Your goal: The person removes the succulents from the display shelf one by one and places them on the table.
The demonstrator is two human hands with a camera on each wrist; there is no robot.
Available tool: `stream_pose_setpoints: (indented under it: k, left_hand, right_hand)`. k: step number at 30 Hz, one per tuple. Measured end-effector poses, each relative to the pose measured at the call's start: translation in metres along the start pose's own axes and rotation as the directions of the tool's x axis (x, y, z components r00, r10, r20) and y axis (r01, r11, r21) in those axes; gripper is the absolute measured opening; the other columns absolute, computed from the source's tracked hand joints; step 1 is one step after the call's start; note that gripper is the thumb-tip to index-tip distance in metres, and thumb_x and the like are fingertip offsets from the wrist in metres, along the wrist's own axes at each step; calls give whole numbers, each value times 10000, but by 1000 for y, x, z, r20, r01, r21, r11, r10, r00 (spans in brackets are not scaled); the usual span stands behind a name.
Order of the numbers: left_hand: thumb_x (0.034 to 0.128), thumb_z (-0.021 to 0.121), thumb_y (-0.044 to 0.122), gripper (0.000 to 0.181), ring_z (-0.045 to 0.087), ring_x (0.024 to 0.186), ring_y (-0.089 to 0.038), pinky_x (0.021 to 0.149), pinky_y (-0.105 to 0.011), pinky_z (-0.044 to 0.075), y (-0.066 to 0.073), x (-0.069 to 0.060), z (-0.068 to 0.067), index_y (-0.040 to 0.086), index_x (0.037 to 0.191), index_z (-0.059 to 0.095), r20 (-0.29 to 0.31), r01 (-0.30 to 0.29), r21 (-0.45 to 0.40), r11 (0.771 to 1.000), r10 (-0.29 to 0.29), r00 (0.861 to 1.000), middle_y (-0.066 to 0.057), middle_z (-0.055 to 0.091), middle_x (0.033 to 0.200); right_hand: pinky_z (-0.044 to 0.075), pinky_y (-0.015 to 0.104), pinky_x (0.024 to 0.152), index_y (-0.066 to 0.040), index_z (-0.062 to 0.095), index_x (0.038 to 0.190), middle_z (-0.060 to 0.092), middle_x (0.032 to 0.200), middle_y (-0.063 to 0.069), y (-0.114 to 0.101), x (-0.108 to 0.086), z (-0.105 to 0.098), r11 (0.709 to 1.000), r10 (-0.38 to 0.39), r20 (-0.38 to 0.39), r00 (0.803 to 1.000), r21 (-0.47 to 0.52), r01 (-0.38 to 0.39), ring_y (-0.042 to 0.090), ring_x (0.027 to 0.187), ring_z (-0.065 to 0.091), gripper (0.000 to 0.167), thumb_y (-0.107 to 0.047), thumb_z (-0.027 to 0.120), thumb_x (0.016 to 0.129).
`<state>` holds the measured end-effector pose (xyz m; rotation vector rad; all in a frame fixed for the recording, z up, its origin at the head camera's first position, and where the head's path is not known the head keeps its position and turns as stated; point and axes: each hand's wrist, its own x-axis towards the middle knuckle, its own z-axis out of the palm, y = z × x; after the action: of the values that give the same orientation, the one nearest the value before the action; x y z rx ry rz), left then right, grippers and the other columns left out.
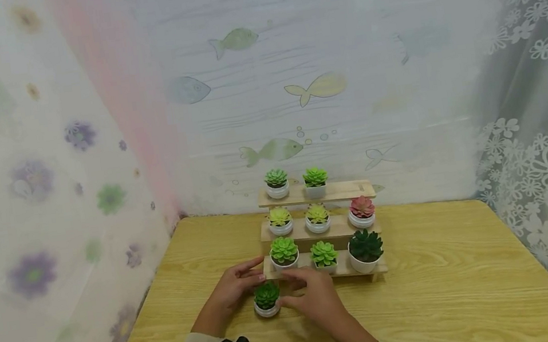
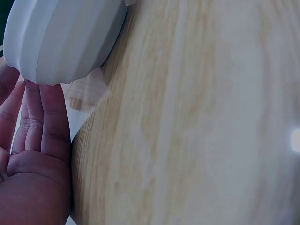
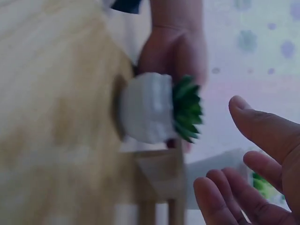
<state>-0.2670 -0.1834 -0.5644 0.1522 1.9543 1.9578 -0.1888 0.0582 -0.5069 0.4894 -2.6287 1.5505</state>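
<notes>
A dark green potted succulent (image 1: 267, 299) in a white pot stands on the table in front of the left end of a tiered wooden shelf (image 1: 346, 189). On its left is my left hand (image 1: 236, 287), with the fingers reaching toward the shelf's lower left end. The left wrist view shows those fingers extended close by the white pot (image 2: 65, 40); whether they touch it I cannot tell. Right of the succulent, my right hand (image 1: 318, 298) has its thumb and fingers spread apart. In the right wrist view the right hand (image 3: 267, 173) holds nothing and is apart from the pot.
Several potted succulents fill the shelf's tiers: two on top, a reddish one (image 1: 362, 208) among the middle row, a large dark green one (image 1: 365, 248) at lower right. The wooden table (image 1: 450, 286) meets fish-patterned cloth (image 1: 373, 94) at the back. Flowered curtains hang on both sides.
</notes>
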Motion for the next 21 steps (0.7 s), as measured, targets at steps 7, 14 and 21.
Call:
stream_pose_setpoints:
  k: [7,14,21]
  left_hand:
    - [963,745,128,596,739,1023,-176,902,-337,593,0,1,0,102,1522,538,-2,16,-11,1000,-16,1000,-119,735,1233]
    - [958,749,119,599,741,1022,-181,918,-347,590,0,2,0,96,1519,541,-1,28,-39,999,-28,1000,-129,734,1238]
    - [956,752,126,596,741,1013,-182,915,-346,592,0,2,0,96,1515,546,-1,35,-39,999,-35,999,-118,737,1222]
  right_hand:
    - [621,303,795,-153,696,1358,703,1219,122,-19,6,-22,999,-35,-54,998,16,35,309,1049,733,594,-268,898,812]
    - [620,270,734,-123,690,1361,709,1209,95,-35,16,-38,994,-103,-150,983,-46,97,283,1017,748,590,-189,904,815]
    - [631,332,737,-190,693,1358,722,1217,80,-43,27,-51,988,-145,-224,964,-77,131,269,994,756,612,-217,921,790]
